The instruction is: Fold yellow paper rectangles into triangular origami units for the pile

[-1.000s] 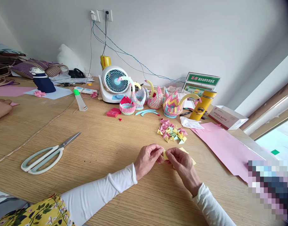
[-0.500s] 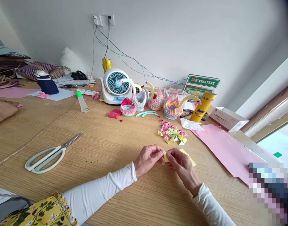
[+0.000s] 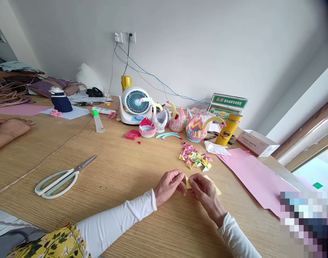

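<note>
Between my two hands is a small piece of yellow paper [image 3: 188,182]. My right hand [image 3: 206,191] pinches it between thumb and fingers. At the paper's upper left edge, the thumb and forefinger of my left hand [image 3: 168,186] are closed together; its lower fingers hang curled below. Behind my right hand, more yellow paper strips [image 3: 214,185] lie on the table, partly covered. Beyond both hands sits a loose pile of folded paper triangles [image 3: 196,157] in pink, yellow and green.
White-handled scissors [image 3: 64,178] lie left. Folded-paper swans [image 3: 194,127], a fan [image 3: 135,104], a glue bottle [image 3: 99,122] and a yellow flask [image 3: 228,129] stand farther back. Pink sheets [image 3: 256,179] lie right. Another person's hand [image 3: 15,128] rests at the left edge.
The view has tilted up slightly and shifted left. My left fingertips have drawn a little way along the yellow paper's edge. The other person's hand reaches farther into view.
</note>
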### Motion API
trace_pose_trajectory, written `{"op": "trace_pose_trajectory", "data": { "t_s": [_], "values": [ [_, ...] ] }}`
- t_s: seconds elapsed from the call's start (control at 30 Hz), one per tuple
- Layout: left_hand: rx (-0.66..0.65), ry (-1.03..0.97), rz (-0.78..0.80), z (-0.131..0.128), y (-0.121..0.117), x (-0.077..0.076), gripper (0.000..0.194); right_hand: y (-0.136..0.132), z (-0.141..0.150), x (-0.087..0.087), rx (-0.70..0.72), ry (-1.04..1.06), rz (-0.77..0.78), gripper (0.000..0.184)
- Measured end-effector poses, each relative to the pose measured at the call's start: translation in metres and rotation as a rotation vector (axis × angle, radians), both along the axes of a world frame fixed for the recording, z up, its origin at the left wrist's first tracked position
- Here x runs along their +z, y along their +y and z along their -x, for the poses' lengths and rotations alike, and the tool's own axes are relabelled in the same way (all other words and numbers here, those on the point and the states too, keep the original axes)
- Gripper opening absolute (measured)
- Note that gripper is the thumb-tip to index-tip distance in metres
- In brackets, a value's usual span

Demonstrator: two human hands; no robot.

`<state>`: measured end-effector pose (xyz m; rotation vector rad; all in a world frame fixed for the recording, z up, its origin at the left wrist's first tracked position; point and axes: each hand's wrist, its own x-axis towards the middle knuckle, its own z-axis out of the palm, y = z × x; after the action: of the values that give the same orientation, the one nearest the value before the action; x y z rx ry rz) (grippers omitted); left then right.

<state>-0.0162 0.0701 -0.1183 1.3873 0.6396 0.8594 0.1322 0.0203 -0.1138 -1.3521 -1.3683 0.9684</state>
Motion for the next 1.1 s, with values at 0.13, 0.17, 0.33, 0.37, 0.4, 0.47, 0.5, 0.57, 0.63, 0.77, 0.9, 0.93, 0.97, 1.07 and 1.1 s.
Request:
{"op": "trace_pose_trajectory", "data": {
  "t_s": [0.13,0.17,0.33,0.37,0.4,0.47,0.5,0.57,0.63,0.77,0.9,0.93,0.97,1.07,1.1],
  "values": [
    [-0.006,-0.042,0.025,0.0,-0.0001,-0.0012,0.037,0.0014,-0.0005,-0.0023,-0.014,0.022,0.005,0.035],
    [-0.01,-0.054,0.041,-0.0003,-0.0007,-0.0017,0.037,0.0017,-0.0004,-0.0029,-0.025,0.034,0.008,0.036],
    [0.0,-0.077,0.12,-0.0019,-0.0048,-0.0032,0.039,0.0025,0.0,-0.0046,-0.067,0.103,0.011,0.038],
    [0.025,-0.08,0.135,-0.002,-0.0053,-0.0028,0.038,0.0023,0.0001,-0.0041,-0.06,0.09,0.008,0.038],
    [0.052,-0.08,0.148,-0.0019,-0.0057,-0.0022,0.037,0.0021,0.0004,-0.0034,-0.054,0.063,-0.003,0.037],
    [0.086,-0.075,0.16,-0.0014,-0.006,-0.0005,0.037,0.0014,0.0012,-0.0016,-0.055,-0.012,-0.051,0.037],
    [0.084,-0.076,0.159,-0.0009,-0.006,0.0003,0.036,0.0011,0.0016,-0.0007,-0.061,-0.043,-0.076,0.038],
    [0.067,-0.083,0.151,-0.0001,-0.0062,0.0014,0.035,0.0008,0.0019,0.0003,-0.087,-0.081,-0.098,0.036],
    [0.06,-0.089,0.155,0.0006,-0.0064,0.0019,0.034,0.001,0.0009,0.0001,-0.112,-0.086,-0.077,0.036],
    [0.071,-0.106,0.211,0.0016,-0.0065,0.0022,0.033,0.0027,-0.0034,-0.0026,-0.094,0.014,-0.038,0.037],
    [0.05,-0.126,0.241,0.0034,-0.0052,0.0031,0.032,0.0028,-0.0049,-0.0017,-0.044,0.143,0.023,0.036],
    [0.047,-0.125,0.244,0.0038,-0.005,0.0034,0.032,0.0023,-0.0046,-0.0005,-0.033,0.163,0.038,0.036],
    [0.047,-0.121,0.246,0.0041,-0.0048,0.0038,0.032,0.0016,-0.0043,0.0008,-0.022,0.178,0.05,0.036],
    [0.054,-0.108,0.24,0.0047,-0.0054,0.0049,0.034,0.0001,-0.0037,0.0042,-0.002,0.195,0.066,0.036],
    [0.057,-0.105,0.234,0.0048,-0.0058,0.0054,0.034,0.0,-0.0039,0.0046,0.001,0.193,0.069,0.037]
  ]
}}
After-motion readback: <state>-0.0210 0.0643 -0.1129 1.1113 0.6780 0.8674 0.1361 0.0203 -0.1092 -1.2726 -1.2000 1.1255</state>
